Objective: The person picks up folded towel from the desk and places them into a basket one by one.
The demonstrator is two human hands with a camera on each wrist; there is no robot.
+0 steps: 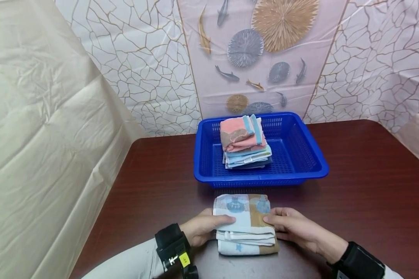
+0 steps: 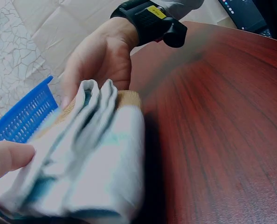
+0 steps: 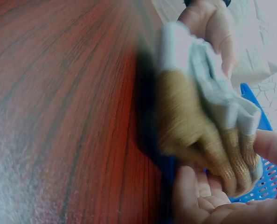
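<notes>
A folded towel [image 1: 242,223], white with a tan band and blue prints, is held between both hands just in front of the basket. My left hand [image 1: 204,226] grips its left side, thumb on top and the other fingers hidden behind or beneath. At the opposite side my right hand [image 1: 298,228] pinches the towel's tan end, thumb above and fingers curled under. In the right wrist view the towel [image 3: 185,107] shows thick folded layers and is off the tabletop. The left wrist view shows the same towel [image 2: 115,158], slightly blurred, with the left thumb pressing on it.
Behind the towel stands a blue plastic basket [image 1: 262,181]. Inside, at its left, lies a stack of folded cloths: a pink and brown towel [image 1: 242,133] on top of light blue and dark ones [image 1: 248,158]. The dark red wooden table [image 1: 153,174] meets a patterned curtain [image 1: 143,58] at the back.
</notes>
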